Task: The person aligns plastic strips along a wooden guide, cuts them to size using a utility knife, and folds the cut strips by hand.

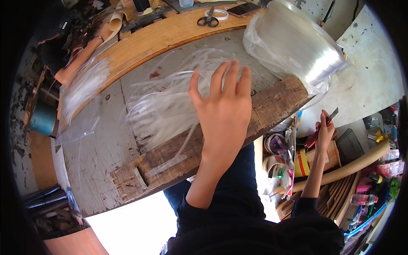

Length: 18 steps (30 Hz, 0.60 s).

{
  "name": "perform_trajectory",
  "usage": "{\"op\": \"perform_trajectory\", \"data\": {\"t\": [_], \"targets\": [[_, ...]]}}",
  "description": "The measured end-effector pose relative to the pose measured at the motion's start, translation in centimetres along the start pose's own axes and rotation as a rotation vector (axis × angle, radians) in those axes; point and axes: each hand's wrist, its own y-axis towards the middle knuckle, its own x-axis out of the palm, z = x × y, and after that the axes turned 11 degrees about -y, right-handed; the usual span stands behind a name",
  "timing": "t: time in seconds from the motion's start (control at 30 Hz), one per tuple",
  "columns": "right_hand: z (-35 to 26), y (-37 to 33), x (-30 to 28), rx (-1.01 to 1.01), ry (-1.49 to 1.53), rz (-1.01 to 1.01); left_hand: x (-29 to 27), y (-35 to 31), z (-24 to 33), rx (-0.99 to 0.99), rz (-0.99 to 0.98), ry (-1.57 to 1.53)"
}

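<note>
My left hand [225,100] is open, its fingers spread above a loose pile of clear plastic strips [163,112] on the grey worktable. It holds nothing, and the strips look blurred. Out to the right, beyond the table edge, my right hand [324,135] is closed around a red-handled utility knife [333,115]; its dark blade points up and away. A worn wooden plank [272,104] runs along the near table edge, with a thin strip lying across it. At the far right end of the plank stands a big roll of clear plastic strip [297,42], partly wrapped in film.
Scissors [208,19], a roll of clear tape [222,15] and a phone [243,9] lie at the back. Another person's arm [87,53] reaches in at far left, near cut strips [87,85]. A cardboard tube [361,163] and clutter crowd the lower right.
</note>
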Motion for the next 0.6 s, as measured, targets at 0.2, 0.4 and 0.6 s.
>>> {"op": "perform_trajectory", "data": {"t": [0.2, 0.4, 0.6], "targets": [[0.1, 2.1, 2.5, -0.009, 0.083, -0.075, -1.0, -4.2, 0.0, -0.100, -0.172, 0.061], [-0.1, 1.4, 3.6, 0.018, 0.082, -0.122, -3.1, -8.2, 1.2, -0.040, -0.088, -0.207], [-1.2, -3.3, 3.5, 0.106, 0.029, -0.281, -2.5, -9.0, 2.1, 0.123, -0.082, -0.496]]}}
